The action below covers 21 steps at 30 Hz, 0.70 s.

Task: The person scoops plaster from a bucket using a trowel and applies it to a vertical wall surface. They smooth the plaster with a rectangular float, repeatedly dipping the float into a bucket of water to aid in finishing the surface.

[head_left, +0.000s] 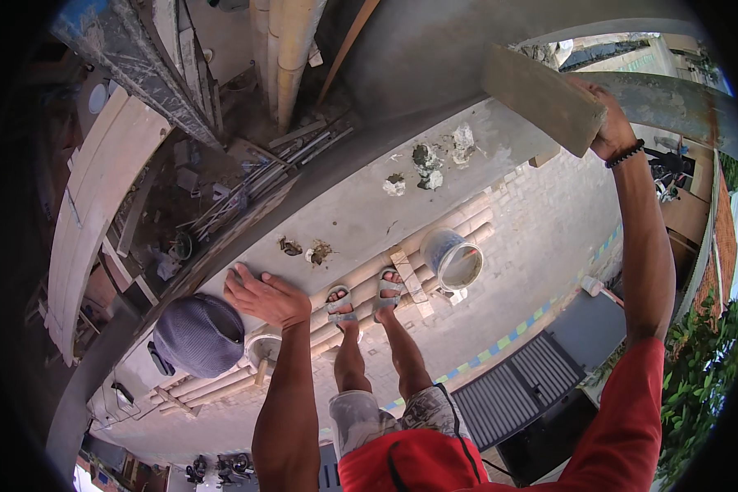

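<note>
I judge the step is handling the board (541, 97) above the right end of the ledge (357, 213): my right hand (610, 127) clasps it, my left hand (269, 298) spreads on the ledge; next likely calls for steady bracing

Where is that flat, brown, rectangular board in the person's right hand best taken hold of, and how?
Probably at its right-hand end, coming from the person's right. The long, flat brown board reaches leftward toward the smooth grey wall, leaving that end the easier one to reach; the bare right hand holds it there. Any handle behind is hidden.
</note>
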{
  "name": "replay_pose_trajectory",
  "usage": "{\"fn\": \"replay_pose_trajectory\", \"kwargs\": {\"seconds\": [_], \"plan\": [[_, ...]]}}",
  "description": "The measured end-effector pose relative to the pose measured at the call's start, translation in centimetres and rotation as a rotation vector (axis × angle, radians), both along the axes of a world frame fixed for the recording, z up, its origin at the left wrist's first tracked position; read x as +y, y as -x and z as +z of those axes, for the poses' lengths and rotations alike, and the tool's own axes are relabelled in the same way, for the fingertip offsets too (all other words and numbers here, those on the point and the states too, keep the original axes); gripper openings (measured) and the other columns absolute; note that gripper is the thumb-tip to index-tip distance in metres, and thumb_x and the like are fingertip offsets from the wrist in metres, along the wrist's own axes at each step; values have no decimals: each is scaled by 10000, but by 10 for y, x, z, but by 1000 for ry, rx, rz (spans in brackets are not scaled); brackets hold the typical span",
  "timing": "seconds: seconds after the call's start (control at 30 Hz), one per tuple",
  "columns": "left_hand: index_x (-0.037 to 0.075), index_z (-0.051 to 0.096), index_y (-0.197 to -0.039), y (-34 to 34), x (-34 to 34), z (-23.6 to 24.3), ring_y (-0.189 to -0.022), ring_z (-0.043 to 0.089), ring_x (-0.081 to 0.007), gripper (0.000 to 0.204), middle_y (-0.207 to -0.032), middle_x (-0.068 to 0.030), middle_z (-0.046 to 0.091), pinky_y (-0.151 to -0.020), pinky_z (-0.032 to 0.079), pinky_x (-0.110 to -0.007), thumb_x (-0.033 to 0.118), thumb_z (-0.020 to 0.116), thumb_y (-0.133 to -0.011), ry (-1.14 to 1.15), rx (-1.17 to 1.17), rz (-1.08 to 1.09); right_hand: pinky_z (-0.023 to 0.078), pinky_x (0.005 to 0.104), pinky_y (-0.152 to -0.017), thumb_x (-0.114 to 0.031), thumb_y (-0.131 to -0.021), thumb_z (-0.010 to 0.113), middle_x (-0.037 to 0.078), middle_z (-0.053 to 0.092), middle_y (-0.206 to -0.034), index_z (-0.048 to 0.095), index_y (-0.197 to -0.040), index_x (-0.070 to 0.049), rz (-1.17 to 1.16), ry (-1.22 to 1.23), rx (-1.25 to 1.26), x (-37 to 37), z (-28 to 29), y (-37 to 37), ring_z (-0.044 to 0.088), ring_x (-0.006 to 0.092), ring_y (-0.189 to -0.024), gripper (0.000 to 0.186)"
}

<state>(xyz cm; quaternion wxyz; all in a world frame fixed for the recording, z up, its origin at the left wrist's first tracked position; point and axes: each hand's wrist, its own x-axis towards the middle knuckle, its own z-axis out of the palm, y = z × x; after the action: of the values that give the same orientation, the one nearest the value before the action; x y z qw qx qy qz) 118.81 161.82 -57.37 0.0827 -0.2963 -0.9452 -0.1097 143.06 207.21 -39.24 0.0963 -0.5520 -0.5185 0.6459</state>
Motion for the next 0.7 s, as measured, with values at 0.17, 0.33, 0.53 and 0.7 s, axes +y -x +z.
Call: {"fn": "replay_pose_trajectory", "kwargs": {"seconds": [0.17, 0.33, 0.53, 0.7], "plan": [[12, 391, -1356, 2, -5, -2, -1269, 335, -405, 432, -1382, -229, 369, -1026, 254, -539, 220, 352, -979, -3, 3, 14, 513, 255, -773, -131, -927, 592, 105, 661, -1096, 533, -1308, -11, 258, -107, -145, 10, -8, 26, 621, 124, -923, 404], [18, 384, -1358, -1, 1, 0, -1246, 349, -409, 425, -1372, -231, 372, -1000, 272, -553, 229, 350, -991, -29, -12, 0, 505, 300, -780, -186, -882, 646, 126, 682, -1021, 571, -1297, -95, 596, -760, -370, 18, -34, 4, 622, 184, -819, 432], [18, 374, -1356, 2, -3, -2, -1214, 361, -419, 416, -1347, -237, 377, -961, 289, -579, 230, 346, -999, -24, 15, -5, 500, 409, -875, -145, -855, 607, 190, 661, -1096, 661, -1163, -82, 701, -1013, -678, -13, -23, 21, 636, 368, -997, 319], [9, 393, -1341, 2, -5, -2, -1219, 365, -413, 417, -1348, -231, 380, -964, 296, -565, 253, 336, -1007, -7, 35, -1, 488, 398, -918, -23, -801, 568, 180, 679, -1044, 710, -1025, -50, 1099, -1151, -794, 18, -24, 76, 634, 338, -984, 267]]}}
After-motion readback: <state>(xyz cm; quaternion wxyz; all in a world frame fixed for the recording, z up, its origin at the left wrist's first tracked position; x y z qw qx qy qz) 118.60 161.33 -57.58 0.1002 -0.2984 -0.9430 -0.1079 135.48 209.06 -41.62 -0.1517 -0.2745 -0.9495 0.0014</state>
